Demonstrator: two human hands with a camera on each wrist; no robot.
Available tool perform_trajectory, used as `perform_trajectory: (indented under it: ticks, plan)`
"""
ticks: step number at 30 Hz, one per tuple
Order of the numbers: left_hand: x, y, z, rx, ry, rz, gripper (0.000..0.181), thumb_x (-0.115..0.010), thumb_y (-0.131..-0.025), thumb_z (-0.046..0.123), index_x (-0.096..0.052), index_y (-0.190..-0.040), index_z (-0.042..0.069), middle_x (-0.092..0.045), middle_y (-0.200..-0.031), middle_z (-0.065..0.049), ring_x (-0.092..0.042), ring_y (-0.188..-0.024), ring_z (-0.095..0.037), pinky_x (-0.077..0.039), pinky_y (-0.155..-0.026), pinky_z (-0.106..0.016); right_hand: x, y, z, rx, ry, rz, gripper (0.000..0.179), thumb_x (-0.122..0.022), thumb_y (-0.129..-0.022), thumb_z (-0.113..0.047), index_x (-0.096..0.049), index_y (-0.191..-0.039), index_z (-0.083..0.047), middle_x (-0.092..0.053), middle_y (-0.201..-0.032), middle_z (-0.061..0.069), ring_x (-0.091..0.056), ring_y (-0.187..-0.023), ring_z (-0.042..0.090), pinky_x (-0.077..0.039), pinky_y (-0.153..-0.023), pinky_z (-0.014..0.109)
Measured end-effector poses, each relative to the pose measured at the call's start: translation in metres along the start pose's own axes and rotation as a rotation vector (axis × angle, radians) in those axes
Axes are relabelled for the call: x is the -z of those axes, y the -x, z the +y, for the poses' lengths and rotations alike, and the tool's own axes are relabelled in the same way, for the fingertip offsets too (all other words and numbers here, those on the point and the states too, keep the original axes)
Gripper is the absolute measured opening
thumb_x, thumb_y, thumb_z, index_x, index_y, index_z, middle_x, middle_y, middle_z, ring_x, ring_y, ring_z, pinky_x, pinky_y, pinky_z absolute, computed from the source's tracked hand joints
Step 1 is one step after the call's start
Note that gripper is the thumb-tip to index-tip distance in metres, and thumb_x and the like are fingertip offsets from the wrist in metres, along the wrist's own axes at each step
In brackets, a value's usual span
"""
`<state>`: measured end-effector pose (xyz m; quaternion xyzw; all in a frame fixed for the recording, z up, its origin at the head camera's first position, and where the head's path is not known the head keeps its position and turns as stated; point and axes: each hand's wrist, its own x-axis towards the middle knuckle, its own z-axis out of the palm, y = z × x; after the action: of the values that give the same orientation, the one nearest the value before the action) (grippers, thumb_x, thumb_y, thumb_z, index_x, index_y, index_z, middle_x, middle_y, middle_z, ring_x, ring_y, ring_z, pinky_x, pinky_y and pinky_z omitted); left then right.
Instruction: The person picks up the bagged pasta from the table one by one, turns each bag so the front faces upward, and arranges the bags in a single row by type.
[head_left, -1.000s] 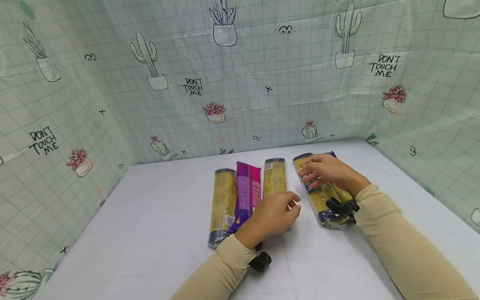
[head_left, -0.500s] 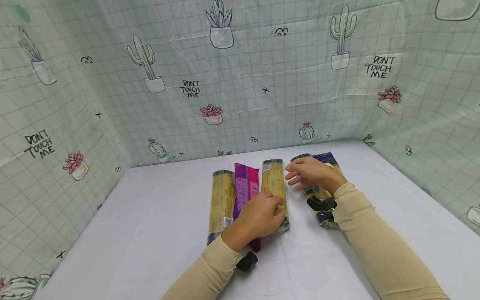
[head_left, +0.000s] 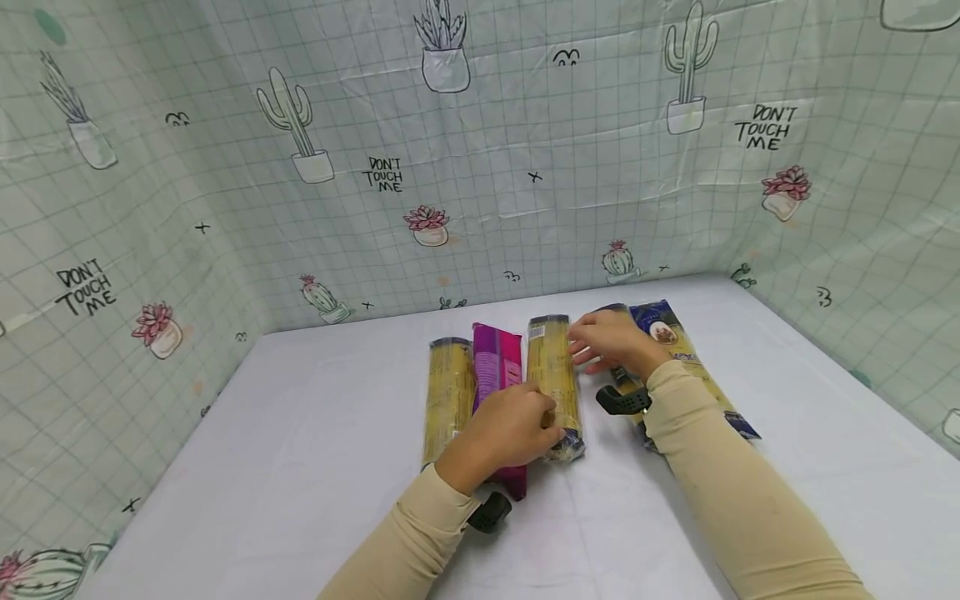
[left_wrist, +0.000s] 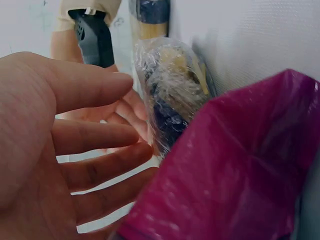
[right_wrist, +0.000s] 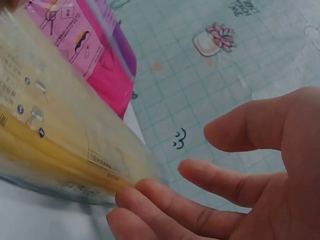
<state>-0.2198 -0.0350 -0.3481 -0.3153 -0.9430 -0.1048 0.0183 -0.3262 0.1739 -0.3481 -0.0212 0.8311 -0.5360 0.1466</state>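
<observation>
A yellow spaghetti pack [head_left: 550, 358] with dark blue ends lies lengthwise between my two hands. My left hand [head_left: 510, 429] reaches over the purple and pink packet [head_left: 495, 358], its fingers by the spaghetti pack's near end. In the left wrist view those fingers are loosely extended beside the crinkled clear end [left_wrist: 172, 90] of the pack. My right hand [head_left: 615, 337] is at the far right side of the same pack. Its relaxed fingertips [right_wrist: 150, 192] meet the pack's edge in the right wrist view, with the thumb apart.
Another spaghetti pack [head_left: 448, 392] lies left of the purple packet. To the right, one more spaghetti pack [head_left: 622, 379] is partly hidden under my right hand, beside a blue and yellow packet [head_left: 667, 333]. A cactus-print cloth [head_left: 480, 167] rises behind the white table [head_left: 315, 433].
My right hand has moved left, off the right-hand packs to the middle spaghetti pack. My left hand has shifted left toward that pack's near end.
</observation>
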Motion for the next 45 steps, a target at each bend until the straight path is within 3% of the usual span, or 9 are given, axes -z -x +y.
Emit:
perform_trajectory:
  ticks: [13,17,22,25,27,29,31,39,45]
  plan:
    - [0.004,0.003,-0.005,0.034,0.006,-0.087,0.03,-0.075,-0.088,0.045,-0.066,-0.085,0.017,-0.049,-0.082,0.004,-0.046,-0.074,-0.011,-0.038,-0.062,-0.027,-0.014,-0.012,0.006,-0.056,0.038,0.056,0.047,-0.051,-0.101,-0.02,-0.046,-0.142,0.004,-0.051,-0.116,0.021,-0.059,-0.087,0.023,-0.058,-0.067,0.033]
    - [0.004,0.004,-0.008,0.012,0.0,-0.107,0.035,-0.077,-0.085,0.051,-0.069,-0.091,0.018,-0.053,-0.089,0.005,-0.049,-0.077,-0.011,-0.042,-0.066,-0.028,-0.017,-0.013,0.01,-0.058,0.035,0.069,0.059,-0.052,-0.101,-0.021,-0.032,-0.151,0.002,-0.05,-0.127,0.025,-0.062,-0.098,0.028,-0.059,-0.069,0.035]
    - [0.003,0.004,-0.011,0.001,-0.045,-0.13,0.053,-0.077,-0.081,0.058,-0.072,-0.115,0.018,-0.063,-0.115,0.003,-0.059,-0.097,-0.014,-0.049,-0.085,-0.033,-0.022,-0.013,0.011,-0.047,0.106,0.069,0.071,-0.055,-0.101,-0.025,-0.021,-0.156,0.004,-0.05,-0.135,0.029,-0.059,-0.113,0.035,-0.059,-0.071,0.034]
    - [0.002,0.004,-0.011,-0.002,-0.072,-0.136,0.06,-0.078,-0.079,0.06,-0.07,-0.121,0.018,-0.063,-0.123,0.001,-0.06,-0.106,-0.016,-0.049,-0.092,-0.037,-0.025,-0.014,0.011,-0.035,0.168,0.08,0.06,-0.058,-0.1,-0.028,-0.039,-0.143,0.009,-0.057,-0.117,0.025,-0.063,-0.097,0.029,-0.058,-0.066,0.032]
    - [0.001,0.004,-0.01,0.0,-0.083,-0.138,0.061,-0.079,-0.078,0.06,-0.069,-0.122,0.019,-0.062,-0.123,0.001,-0.059,-0.108,-0.017,-0.048,-0.094,-0.038,-0.025,-0.013,0.011,-0.038,0.208,0.095,0.044,-0.06,-0.099,-0.03,-0.056,-0.119,0.009,-0.06,-0.096,0.018,-0.064,-0.078,0.022,-0.056,-0.061,0.03]
    - [0.001,0.004,-0.009,0.001,-0.089,-0.142,0.063,-0.08,-0.077,0.06,-0.068,-0.124,0.019,-0.062,-0.123,0.002,-0.059,-0.109,-0.017,-0.047,-0.095,-0.038,-0.026,-0.012,0.011,-0.049,0.228,0.111,0.034,-0.064,-0.097,-0.03,-0.059,-0.095,0.003,-0.055,-0.08,0.009,-0.059,-0.062,0.017,-0.054,-0.056,0.029]
    - [0.001,0.004,-0.008,0.004,-0.091,-0.151,0.066,-0.08,-0.077,0.059,-0.066,-0.127,0.018,-0.062,-0.125,0.002,-0.059,-0.111,-0.017,-0.046,-0.097,-0.038,-0.027,-0.01,0.011,-0.053,0.235,0.119,0.031,-0.065,-0.096,-0.028,-0.058,-0.084,-0.001,-0.052,-0.071,0.005,-0.056,-0.055,0.015,-0.053,-0.054,0.029]
    - [0.001,0.004,-0.003,-0.005,-0.068,-0.176,0.065,-0.082,-0.079,0.05,-0.064,-0.129,0.012,-0.062,-0.121,-0.001,-0.06,-0.102,-0.018,-0.048,-0.092,-0.035,-0.032,-0.01,0.012,-0.035,0.216,0.121,0.028,-0.066,-0.097,-0.02,-0.064,-0.1,0.008,-0.058,-0.076,0.008,-0.056,-0.062,0.016,-0.054,-0.055,0.029]
    - [-0.001,0.003,-0.001,-0.017,-0.115,-0.187,0.067,-0.082,-0.079,0.049,-0.062,-0.13,0.011,-0.06,-0.118,-0.003,-0.06,-0.093,-0.018,-0.051,-0.084,-0.031,-0.032,-0.011,0.012,-0.062,0.234,0.128,0.03,-0.064,-0.098,-0.023,-0.063,-0.099,0.007,-0.059,-0.072,0.009,-0.058,-0.057,0.016,-0.054,-0.052,0.029]
